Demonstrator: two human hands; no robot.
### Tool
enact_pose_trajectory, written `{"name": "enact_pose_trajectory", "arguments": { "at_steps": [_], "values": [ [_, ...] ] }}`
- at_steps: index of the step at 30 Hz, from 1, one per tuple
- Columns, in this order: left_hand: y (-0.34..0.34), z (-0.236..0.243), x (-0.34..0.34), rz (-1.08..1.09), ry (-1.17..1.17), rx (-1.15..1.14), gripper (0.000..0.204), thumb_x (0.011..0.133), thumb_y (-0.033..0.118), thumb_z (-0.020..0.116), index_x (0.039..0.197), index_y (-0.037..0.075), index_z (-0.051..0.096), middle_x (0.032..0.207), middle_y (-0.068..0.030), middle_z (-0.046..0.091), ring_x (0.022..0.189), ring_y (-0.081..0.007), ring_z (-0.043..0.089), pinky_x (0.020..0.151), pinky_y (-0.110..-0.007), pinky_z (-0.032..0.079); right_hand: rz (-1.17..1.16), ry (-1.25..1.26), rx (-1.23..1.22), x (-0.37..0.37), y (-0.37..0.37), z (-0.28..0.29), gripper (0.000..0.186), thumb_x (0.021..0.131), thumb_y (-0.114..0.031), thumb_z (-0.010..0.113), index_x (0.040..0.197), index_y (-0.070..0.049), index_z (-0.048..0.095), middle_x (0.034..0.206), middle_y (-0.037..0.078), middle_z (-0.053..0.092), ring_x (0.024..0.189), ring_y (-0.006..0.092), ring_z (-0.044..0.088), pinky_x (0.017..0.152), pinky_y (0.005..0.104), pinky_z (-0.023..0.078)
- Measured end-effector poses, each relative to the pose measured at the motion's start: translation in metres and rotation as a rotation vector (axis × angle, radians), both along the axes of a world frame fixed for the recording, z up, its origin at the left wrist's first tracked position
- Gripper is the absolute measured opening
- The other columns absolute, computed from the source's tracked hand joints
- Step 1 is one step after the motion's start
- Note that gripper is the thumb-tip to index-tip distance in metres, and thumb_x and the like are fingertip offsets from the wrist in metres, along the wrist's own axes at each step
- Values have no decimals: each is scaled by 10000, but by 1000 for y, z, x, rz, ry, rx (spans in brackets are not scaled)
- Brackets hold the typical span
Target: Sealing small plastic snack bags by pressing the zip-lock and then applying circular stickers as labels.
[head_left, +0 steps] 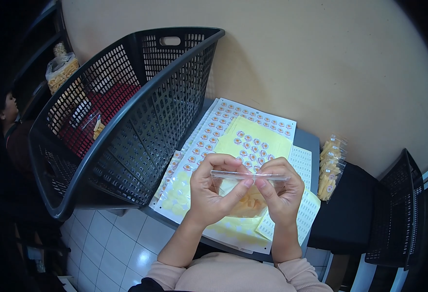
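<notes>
Both hands pinch the top edge of a small clear plastic bag (248,205) with pale yellow pieces in its lower part. My left hand (219,187) holds the left side of the folded top strip, thumb and fingers pressed together. My right hand (282,190) grips the strip from the right, its thumb almost meeting the left one. Beneath the hands lie white sheets of round stickers (206,131) and yellow backing paper (272,138). Sheets of small printed labels (301,163) lie to the right, partly under a yellowish sheet.
A large black plastic basket (148,121) stands tilted at the left, with a small filled bag (98,127) inside. Several packed bags (331,168) lie at the right, beside a black surface (350,209) and another black basket (399,209). Another person (10,109) is at the far left.
</notes>
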State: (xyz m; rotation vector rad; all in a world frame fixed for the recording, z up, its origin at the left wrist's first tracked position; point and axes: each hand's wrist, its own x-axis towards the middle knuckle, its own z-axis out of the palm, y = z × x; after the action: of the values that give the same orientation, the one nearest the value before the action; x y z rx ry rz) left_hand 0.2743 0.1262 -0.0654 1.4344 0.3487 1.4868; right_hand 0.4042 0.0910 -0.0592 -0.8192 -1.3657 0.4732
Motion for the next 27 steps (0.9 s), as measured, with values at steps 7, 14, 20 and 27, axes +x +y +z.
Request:
{"name": "enact_pose_trajectory", "arguments": {
  "at_steps": [7, 14, 20, 27],
  "values": [
    [4, -3, 4, 110, 40, 177, 332, 677, -44, 657, 940, -9, 459, 813, -94, 573, 755, -132, 593, 647, -223, 475, -45, -3, 14, 1, -1, -1, 100, 690, -30, 652, 764, -17, 586, 732, 86, 574, 665, 140, 547, 591, 234, 429],
    [6, -5, 9, 111, 15, 214, 369, 669, -79, 646, 964, -12, 433, 808, -90, 558, 731, -124, 588, 632, -215, 473, -73, -13, 16, 3, 1, -1, 91, 691, -35, 652, 746, -10, 583, 711, 96, 580, 649, 146, 551, 583, 242, 433],
    [5, -4, 13, 110, 21, 150, 384, 675, -91, 631, 988, -16, 422, 808, -88, 556, 757, -127, 580, 658, -219, 468, -110, -40, 70, 5, 5, -5, 98, 692, -36, 656, 747, -5, 582, 711, 101, 583, 652, 155, 558, 587, 243, 432],
    [6, 3, 13, 33, -33, 20, 320, 722, -55, 599, 994, -12, 438, 875, -111, 555, 819, -147, 562, 735, -245, 446, -73, 79, 4, 8, 5, -5, 81, 708, -37, 647, 745, -4, 583, 715, 87, 581, 660, 141, 542, 595, 234, 419]
  ]
}}
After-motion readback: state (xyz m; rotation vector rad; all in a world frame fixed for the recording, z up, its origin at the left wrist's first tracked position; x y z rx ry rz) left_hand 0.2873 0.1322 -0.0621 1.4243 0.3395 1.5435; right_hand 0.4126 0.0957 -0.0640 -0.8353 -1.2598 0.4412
